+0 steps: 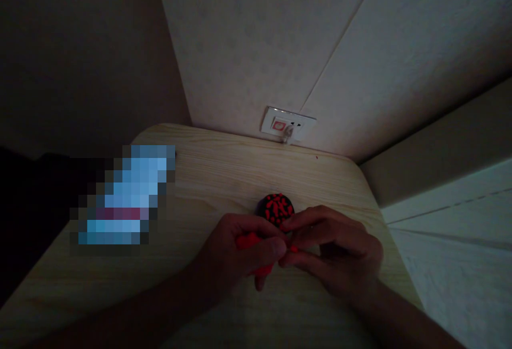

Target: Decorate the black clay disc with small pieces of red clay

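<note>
My left hand is closed around a bright red soft lump that shows between its fingers and below them. My right hand meets it from the right, its fingertips pinched on a tiny red bit at the edge of that lump. Just beyond both hands a small dark round lid or dish lies on the pale wooden table, filled with several short red pieces. The room is dim.
A wall socket plate with a red mark sits where the table meets the white wall. A blurred-out blue object lies at the table's left side. To the right the table edge drops toward a pale surface.
</note>
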